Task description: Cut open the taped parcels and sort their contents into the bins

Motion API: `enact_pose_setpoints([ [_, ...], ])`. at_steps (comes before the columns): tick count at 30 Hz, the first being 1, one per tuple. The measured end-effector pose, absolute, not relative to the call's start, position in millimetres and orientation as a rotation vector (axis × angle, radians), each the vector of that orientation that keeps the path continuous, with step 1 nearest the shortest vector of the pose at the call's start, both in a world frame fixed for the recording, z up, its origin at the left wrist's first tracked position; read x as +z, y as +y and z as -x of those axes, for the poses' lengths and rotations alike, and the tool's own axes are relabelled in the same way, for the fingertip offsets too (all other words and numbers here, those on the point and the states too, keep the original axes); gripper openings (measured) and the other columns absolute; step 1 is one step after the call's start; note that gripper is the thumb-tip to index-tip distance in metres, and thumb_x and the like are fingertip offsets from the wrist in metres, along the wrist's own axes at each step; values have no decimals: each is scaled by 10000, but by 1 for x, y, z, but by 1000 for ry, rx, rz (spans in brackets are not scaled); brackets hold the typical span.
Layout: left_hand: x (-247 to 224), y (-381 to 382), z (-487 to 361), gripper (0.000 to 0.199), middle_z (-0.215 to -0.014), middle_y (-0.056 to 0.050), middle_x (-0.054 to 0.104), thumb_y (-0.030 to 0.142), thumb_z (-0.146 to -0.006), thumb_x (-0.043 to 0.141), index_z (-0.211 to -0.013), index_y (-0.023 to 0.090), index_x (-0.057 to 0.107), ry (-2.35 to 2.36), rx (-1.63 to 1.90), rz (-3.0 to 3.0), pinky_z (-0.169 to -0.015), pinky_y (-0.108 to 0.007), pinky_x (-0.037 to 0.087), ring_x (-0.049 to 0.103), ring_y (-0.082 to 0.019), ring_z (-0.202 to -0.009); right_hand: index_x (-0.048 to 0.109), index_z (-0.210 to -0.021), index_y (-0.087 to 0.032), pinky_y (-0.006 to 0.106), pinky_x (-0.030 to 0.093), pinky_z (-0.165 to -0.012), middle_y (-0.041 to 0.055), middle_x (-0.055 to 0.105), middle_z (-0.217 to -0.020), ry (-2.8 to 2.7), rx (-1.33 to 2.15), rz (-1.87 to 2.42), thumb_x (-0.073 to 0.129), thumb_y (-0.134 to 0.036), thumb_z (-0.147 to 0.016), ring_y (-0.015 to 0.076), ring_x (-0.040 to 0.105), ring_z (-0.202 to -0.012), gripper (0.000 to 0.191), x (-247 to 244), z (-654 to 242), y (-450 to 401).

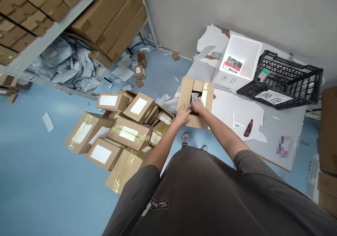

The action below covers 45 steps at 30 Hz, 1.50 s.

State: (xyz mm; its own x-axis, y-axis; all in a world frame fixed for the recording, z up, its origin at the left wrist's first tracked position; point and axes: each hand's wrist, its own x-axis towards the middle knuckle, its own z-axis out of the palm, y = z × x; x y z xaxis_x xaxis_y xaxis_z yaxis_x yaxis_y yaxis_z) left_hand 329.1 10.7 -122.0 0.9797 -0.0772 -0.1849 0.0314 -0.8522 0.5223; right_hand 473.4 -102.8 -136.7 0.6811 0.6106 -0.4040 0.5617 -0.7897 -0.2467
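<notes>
An opened cardboard box (186, 95) stands at the table's left edge, its flaps folded outward and yellowish tape on the right one. My left hand (182, 115) rests on the near left side of the box, fingers stretched out over the flap. Into the opening reaches my right hand (197, 106), its fingers closed; what they grip, if anything, is hidden. Just beyond that hand, crumpled pale packing paper (195, 96) shows inside the box. The rest of the contents is out of sight.
Taped cartons (123, 132) are piled on the floor to the left. On the table (280, 123) are a white bin (223, 78), a black crate (300, 85) and a red-and-black utility knife (248, 128). A shelf (50, 41) with boxes stands at upper left.
</notes>
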Motion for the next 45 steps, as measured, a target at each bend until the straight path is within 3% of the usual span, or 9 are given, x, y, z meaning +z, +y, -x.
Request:
enact_pose_setpoints([
  [4, -122, 17, -324, 570, -1790, -195, 457, 162, -803, 893, -1356, 231, 774, -12, -384, -2697, -1380, -747, 238, 239, -489, -1740, 770, -1455, -121, 718, 343, -1284, 290, 582, -1645, -1289, 482, 2658, 759, -296, -943, 509, 421, -1613, 541, -128, -461, -127],
  [8, -125, 19, -328, 481, -1876, -186, 305, 138, -811, 907, -1276, 212, 808, -38, -466, -2687, -1377, -744, 240, 171, -505, -1755, 630, -1642, -226, 833, 213, -1298, 235, 224, -1889, -1234, 343, 2695, 928, -369, -860, 553, 131, -1736, 849, -117, -433, -176],
  [12, -132, 9, -329, 362, -1906, -169, 228, 105, -895, 804, -1245, 198, 807, 8, -477, -2642, -1374, -729, 265, 163, -470, -1766, 541, -1712, -249, 815, 348, -1257, 243, 58, -1913, -996, 448, 2795, 974, -302, -823, 578, 124, -1733, 990, -130, -400, -214],
  [16, -139, 1, -323, 303, -1900, -124, 273, 133, -985, 665, -1242, 226, 796, 27, -444, -2589, -1297, -665, 464, 234, -408, -1761, 582, -1669, -186, 705, 539, -1177, 256, 126, -1903, -861, 500, 2782, 868, -206, -884, 573, 194, -1722, 835, -150, -389, -227],
  [19, -139, 0, -319, 343, -1877, -76, 348, 146, -992, 625, -1277, 258, 781, 39, -405, -2543, -1207, -601, 582, 251, -373, -1760, 626, -1634, -212, 682, 589, -1139, 212, 194, -1902, -833, 463, 2770, 820, -190, -904, 555, 199, -1727, 756, -155, -389, -230],
  [28, -95, -41, -328, 298, -1863, -8, 379, 161, -1044, 564, -1159, 281, 811, -226, -223, -2467, -1301, -561, 508, 272, -344, -1758, 586, -1689, -312, 659, 629, -1111, 74, 52, -1940, -674, 249, 2772, 845, -233, -921, 545, 107, -1749, 814, -105, -374, -301],
  [35, -51, -182, -354, 253, -1868, 14, 365, 263, -1087, 591, -1198, 321, 811, -673, -196, -2340, -1271, -564, 539, 272, -363, -1754, 502, -1740, -396, 696, 644, -1081, 23, 35, -1940, -221, 24, 2818, 968, -342, -868, 555, 32, -1751, 990, -46, -312, -453],
  [39, -36, -320, -347, 220, -1847, -4, 409, 336, -1091, 639, -1236, 330, 805, -931, -274, -2210, -1296, -581, 512, 296, -375, -1742, 393, -1792, -425, 728, 619, -1110, 8, 30, -1941, 101, -58, 2812, 972, -406, -873, 559, -27, -1750, 1087, -32, -241, -572],
  [45, -45, -548, -285, 388, -1830, -39, 433, 407, -1017, 787, -1400, 360, 751, -1321, -478, -1965, -1304, -631, 491, 337, -388, -1724, 425, -1770, -444, 813, 542, -1167, -38, 44, -1937, 616, -195, 2713, 936, -389, -903, 543, -54, -1754, 1007, -41, -94, -745],
])
